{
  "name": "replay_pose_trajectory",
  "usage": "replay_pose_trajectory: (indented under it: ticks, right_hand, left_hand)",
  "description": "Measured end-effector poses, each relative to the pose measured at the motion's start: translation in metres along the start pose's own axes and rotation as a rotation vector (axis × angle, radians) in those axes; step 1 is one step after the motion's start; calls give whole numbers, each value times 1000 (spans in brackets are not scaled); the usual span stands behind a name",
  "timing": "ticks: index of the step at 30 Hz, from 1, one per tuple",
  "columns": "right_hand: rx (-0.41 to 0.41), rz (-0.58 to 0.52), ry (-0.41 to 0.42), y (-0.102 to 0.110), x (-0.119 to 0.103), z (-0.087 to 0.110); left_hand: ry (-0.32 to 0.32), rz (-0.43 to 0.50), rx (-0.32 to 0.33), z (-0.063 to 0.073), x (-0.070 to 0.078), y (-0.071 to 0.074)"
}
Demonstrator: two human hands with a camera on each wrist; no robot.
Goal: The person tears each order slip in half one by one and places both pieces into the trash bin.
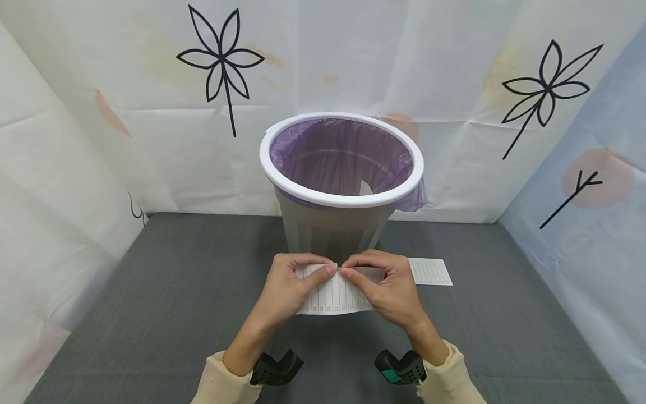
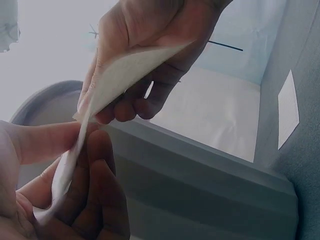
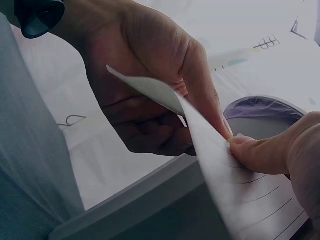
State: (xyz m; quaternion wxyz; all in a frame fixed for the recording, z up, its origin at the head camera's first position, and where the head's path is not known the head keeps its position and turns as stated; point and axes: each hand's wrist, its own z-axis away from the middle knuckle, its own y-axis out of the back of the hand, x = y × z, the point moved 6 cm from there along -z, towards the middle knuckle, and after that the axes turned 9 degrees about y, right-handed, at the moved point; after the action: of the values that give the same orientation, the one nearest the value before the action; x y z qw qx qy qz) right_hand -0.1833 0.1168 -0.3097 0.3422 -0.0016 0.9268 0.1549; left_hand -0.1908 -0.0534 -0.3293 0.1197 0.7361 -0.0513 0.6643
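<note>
Between both hands hangs a lined sheet of paper (image 1: 330,294), held at its top edge in front of the bin. My left hand (image 1: 289,286) pinches that edge between thumb and fingers. Close beside it, thumb tips nearly meeting, my right hand (image 1: 391,283) pinches the same edge. In the left wrist view the paper (image 2: 120,82) bends between the two hands; the right wrist view shows its ruled lines and the curved paper (image 3: 215,165). Whether the edge is torn I cannot tell.
Behind the hands stands a grey bin (image 1: 328,230) with a white rim and a purple liner (image 1: 323,148); a white piece (image 1: 365,188) shows inside. Another lined paper strip (image 1: 430,271) lies on the grey table (image 1: 166,314) at the right. Patterned cloth (image 1: 151,157) surrounds the table.
</note>
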Motion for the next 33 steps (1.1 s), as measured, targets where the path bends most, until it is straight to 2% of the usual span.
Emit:
replay_pose_trajectory:
  ticks: [9, 14, 17, 25, 33]
  right_hand:
    - [24, -2, -13, 3, 1, 1]
    - [52, -20, -13, 5, 2, 1]
    - [62, -40, -28, 8, 3, 1]
    - [97, -74, -6, 14, 4, -1]
    - [128, -52, -6, 19, 4, -1]
  left_hand:
    - [27, 2, 27, -1, -2, 2]
    - [30, 5, 96, -1, -3, 7]
    - [24, 12, 132, -1, -4, 10]
    - [-21, 22, 182, -3, -3, 17]
    - [-37, 42, 227, -4, -3, 24]
